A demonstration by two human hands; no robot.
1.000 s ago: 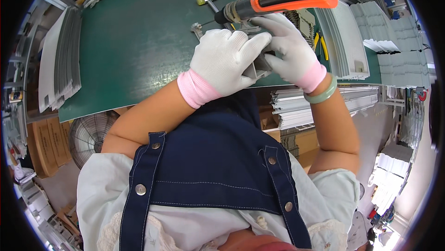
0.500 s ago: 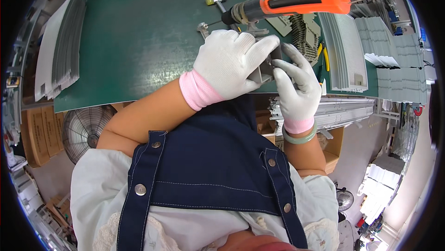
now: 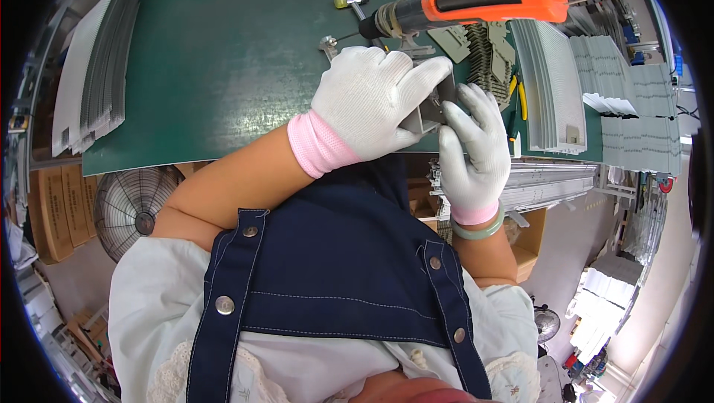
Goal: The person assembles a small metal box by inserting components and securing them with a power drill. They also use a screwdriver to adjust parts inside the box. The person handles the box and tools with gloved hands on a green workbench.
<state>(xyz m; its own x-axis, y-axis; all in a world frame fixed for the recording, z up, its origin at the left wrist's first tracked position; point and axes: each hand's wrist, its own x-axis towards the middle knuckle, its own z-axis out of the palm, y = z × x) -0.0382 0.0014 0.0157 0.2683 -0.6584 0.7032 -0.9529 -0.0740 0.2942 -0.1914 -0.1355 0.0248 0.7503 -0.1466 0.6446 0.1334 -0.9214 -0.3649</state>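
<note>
My left hand, in a white glove with a pink cuff, is closed round a grey, box-like metal piece. Its thumb and fingers hide much of that piece. Just right of it is my right hand, gloved the same way, palm turned inward and fingers apart. Nothing shows in that hand; its fingertips are close to the piece, and I cannot tell whether they touch it. Beyond my hands hangs an orange and black power screwdriver, its long bit pointing left toward a small metal fitting.
A mallet lies on the green tabletop. To the right are grey-beige plates, yellow-handled pliers and stacked perforated panels. More panels stand at the left edge. A fan stands below the table.
My right hand has drawn back slightly from the metal piece, and its bent fingers have straightened and spread. My left hand keeps its hold in nearly the same place.
</note>
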